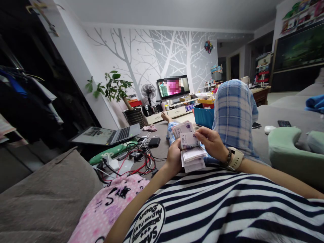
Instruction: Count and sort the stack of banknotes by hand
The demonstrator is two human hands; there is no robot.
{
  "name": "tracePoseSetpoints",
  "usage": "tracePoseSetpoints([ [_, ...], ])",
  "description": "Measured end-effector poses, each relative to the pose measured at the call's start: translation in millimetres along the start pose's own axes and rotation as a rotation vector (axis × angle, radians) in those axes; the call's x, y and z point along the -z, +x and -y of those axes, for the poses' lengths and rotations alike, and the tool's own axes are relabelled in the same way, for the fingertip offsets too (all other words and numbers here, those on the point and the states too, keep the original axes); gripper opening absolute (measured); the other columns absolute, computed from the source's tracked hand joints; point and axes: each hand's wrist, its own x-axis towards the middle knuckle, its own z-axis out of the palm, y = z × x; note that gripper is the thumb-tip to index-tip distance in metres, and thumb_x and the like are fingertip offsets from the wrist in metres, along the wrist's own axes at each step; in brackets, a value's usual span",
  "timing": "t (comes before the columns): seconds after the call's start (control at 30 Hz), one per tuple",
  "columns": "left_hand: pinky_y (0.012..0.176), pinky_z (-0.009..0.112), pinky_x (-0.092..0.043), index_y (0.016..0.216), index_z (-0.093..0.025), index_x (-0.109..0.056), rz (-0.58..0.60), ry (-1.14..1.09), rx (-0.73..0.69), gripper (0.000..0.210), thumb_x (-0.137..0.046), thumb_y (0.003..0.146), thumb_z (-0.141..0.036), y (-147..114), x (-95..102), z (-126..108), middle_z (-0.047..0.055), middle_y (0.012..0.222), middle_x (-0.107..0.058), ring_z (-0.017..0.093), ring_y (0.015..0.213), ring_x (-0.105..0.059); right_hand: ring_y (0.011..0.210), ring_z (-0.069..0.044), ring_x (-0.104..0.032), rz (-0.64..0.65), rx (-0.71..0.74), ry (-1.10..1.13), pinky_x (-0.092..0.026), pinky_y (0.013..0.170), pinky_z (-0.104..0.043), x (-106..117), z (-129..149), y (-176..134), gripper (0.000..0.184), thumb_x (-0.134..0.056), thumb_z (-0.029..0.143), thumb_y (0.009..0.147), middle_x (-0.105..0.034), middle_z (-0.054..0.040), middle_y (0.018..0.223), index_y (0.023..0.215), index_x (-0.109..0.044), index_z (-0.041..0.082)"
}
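My left hand (174, 154) is closed around a bundle of pale purple banknotes (182, 129), some marked with a 5. My right hand (213, 142) pinches the edge of a front banknote (188, 139) between thumb and fingers. Below the hands, the lower ends of several paper notes (193, 156) fan out over the striped shirt (227, 199). A pale watch (235, 159) and a dark bracelet are on my right wrist. My raised knee in blue plaid trousers (234, 108) stands just beyond the right hand.
To the left, an open laptop (108, 135) sits near tangled cables (141, 156), a power bank-like black box (154, 142) and a green cushion (111, 152). A green neck pillow (282, 145), white mouse (270, 129) and phone (256, 125) lie right. A television (173, 86) stands ahead.
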Motion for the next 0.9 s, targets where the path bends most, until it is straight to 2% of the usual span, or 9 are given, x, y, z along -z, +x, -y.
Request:
tracePoseSetpoints([
  [0.2,0.082,0.04,-0.062,0.104,-0.02,-0.075,0.005,0.031,-0.042,0.025,-0.061,0.083,-0.018,-0.4,2.3,0.8,0.008,0.091,-0.08,0.031,0.099,-0.075,0.057,-0.012,-0.04,-0.007,-0.013,0.044,-0.032,0.054,-0.027,-1.5,7.4,-0.9,0.037,-0.061,0.057,0.088,-0.052,0.0028,0.062,0.078,-0.063,0.021],
  [0.47,0.082,0.04,-0.061,0.102,-0.019,-0.075,0.061,0.086,-0.073,0.023,-0.059,0.085,-0.02,-2.7,4.4,1.6,0.009,0.087,-0.079,0.031,0.098,-0.074,0.057,-0.012,-0.04,0.006,0.049,0.004,-0.031,0.054,-0.027,0.5,4.0,-3.2,0.033,-0.058,0.048,0.093,-0.048,0.0034,0.061,0.077,-0.062,0.02],
  [0.9,0.08,0.039,-0.06,0.096,-0.017,-0.072,0.167,0.025,0.007,0.021,-0.065,0.08,-0.029,10.5,9.4,7.6,0.011,0.09,-0.078,0.031,0.094,-0.074,0.057,-0.012,-0.039,0.03,0.11,0.035,-0.031,0.055,-0.027,1.2,-2.0,-5.5,0.043,-0.054,0.054,0.097,-0.046,0.0034,0.061,0.071,-0.057,0.02],
])
